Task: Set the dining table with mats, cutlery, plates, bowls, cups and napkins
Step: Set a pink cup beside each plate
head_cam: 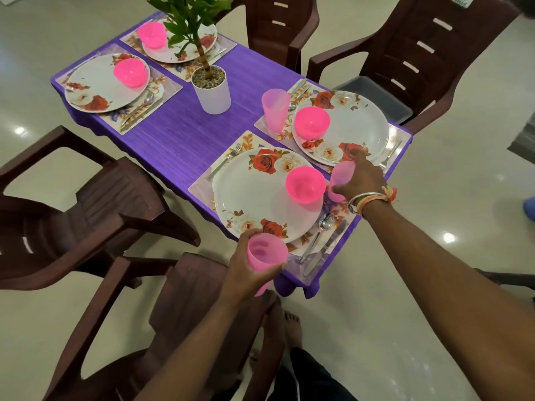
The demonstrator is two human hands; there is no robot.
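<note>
A purple table (179,140) carries several floral mats, each with a rose-patterned plate and a pink bowl. My left hand (246,273) grips a pink cup (265,253) just off the table's near corner. My right hand (360,178) holds a second pink cup (340,180) on the nearest mat (340,215), right of the near plate (249,198) and its pink bowl (305,183). A spoon (322,227) and knife (330,241) lie on that mat, a fork (224,162) on its far side. A third pink cup (275,110) stands beside the right-hand plate (356,125).
A potted plant in a white pot (211,88) stands at the table's middle. Brown plastic chairs (72,204) surround the table. A grey bin (376,96) sits on the far right chair. My bare feet (289,328) are on the glossy floor.
</note>
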